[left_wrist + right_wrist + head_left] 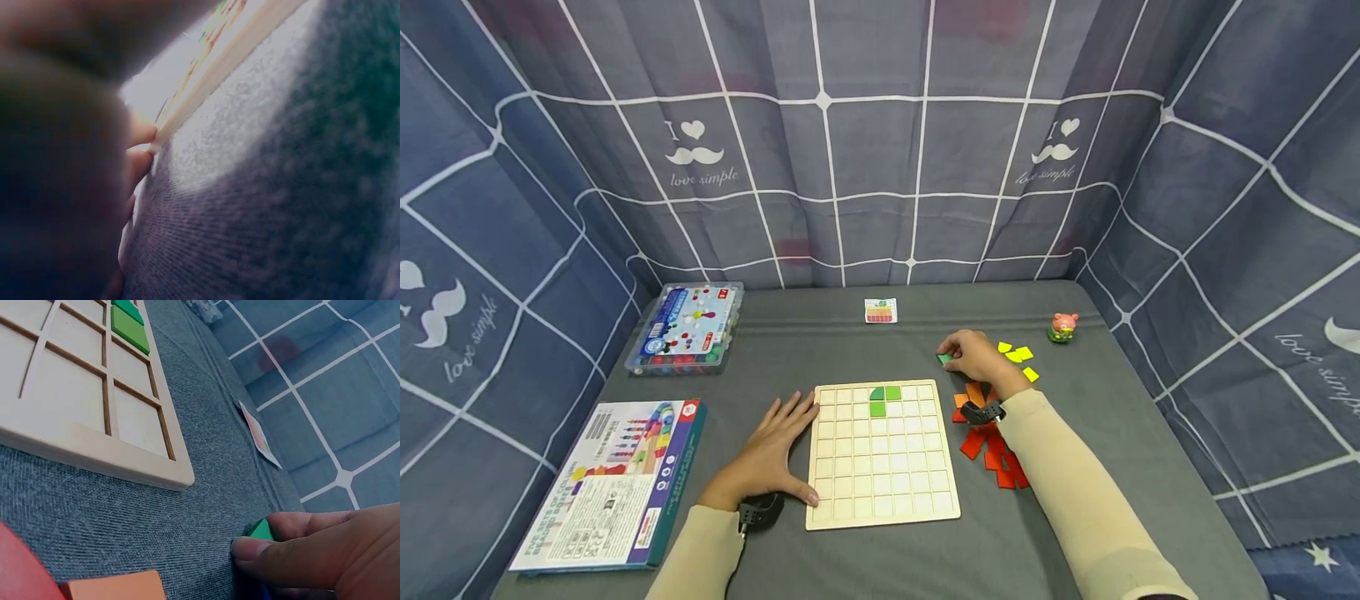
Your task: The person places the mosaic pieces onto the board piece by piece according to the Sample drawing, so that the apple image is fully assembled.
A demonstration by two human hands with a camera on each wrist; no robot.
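**Board steadied, green tile pinched**

Our left hand (772, 457) lies flat on the table (775, 350), fingers spread against the board (883, 454) edge, likely to stop it sliding. Three green tiles (883, 398) fill its top rows. Beyond the board, our right hand (979, 357) has its fingers clamped on a green tile (260, 530) resting on the table.

walls: blue grid-print cloth (880, 142) | table: grey cloth (820, 333)

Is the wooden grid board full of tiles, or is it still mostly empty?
Mostly empty. The wooden grid board holds only three green tiles near its top edge; all other squares show bare wood.
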